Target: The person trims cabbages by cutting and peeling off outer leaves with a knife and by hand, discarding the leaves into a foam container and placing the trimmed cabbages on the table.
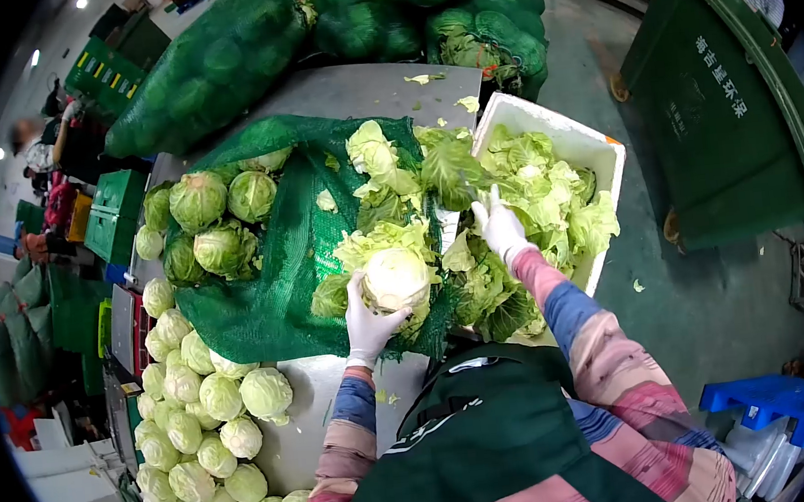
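My left hand (pixel 370 324), in a white glove, is wrapped around the side of a pale, trimmed cabbage (pixel 397 279) with loose leaves around its base. That cabbage rests on a green mesh sack (pixel 292 262) spread over the metal table. Over the near edge of the white foam box (pixel 594 136), my right hand (pixel 500 226), also gloved, has its fingers apart. A slightly blurred green cabbage leaf (pixel 452 171) is just beyond its fingertips. Light green leaves (pixel 536 180) heap up inside the box. More torn leaves (pixel 380 171) lie on the sack.
Untrimmed cabbages (pixel 199 203) sit on the sack's left part. Many trimmed cabbages (pixel 187 431) are piled at the lower left. Full mesh sacks (pixel 229 60) line the table's far side. A green wheeled bin (pixel 716 95) stands right; a blue plastic pallet (pixel 774 399) lies lower right.
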